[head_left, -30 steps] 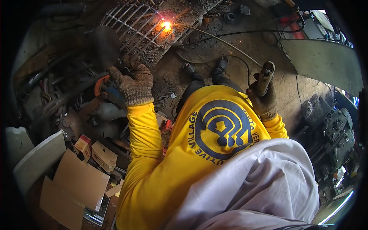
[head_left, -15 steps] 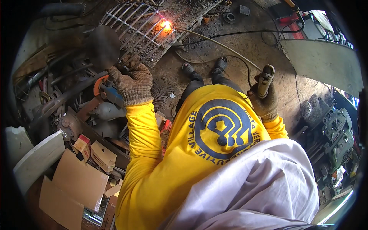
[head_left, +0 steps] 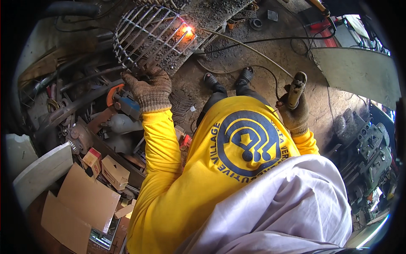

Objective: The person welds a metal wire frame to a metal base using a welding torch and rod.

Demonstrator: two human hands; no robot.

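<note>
A grille of thin metal bars (head_left: pixel 146 36) lies on the worktable at the far left of centre. My left hand (head_left: pixel 150 91), in a brown knitted glove, is closed on its near end; the fingertips are partly hidden by the bars. In my right hand (head_left: pixel 294 112), also gloved, is a welding electrode holder (head_left: pixel 297 91). A long thin electrode (head_left: pixel 249 47) reaches from the holder to the grille's right side. At its tip is a bright orange-white glow (head_left: pixel 187 30) against the bars.
The worktable top (head_left: pixel 203 19) is strewn with dark grit. To the left lie metal tools, an orange-and-blue clamp (head_left: pixel 122 101) and cardboard boxes (head_left: pixel 86 197). A cable (head_left: pixel 262 38) crosses the floor. At right stand a curved sheet (head_left: pixel 357 65) and machinery (head_left: pixel 372 148).
A dark round blur over the grille's left part is gone, so its curved left end now shows. The glow stays at the same spot on the bars. Both hands have barely moved.
</note>
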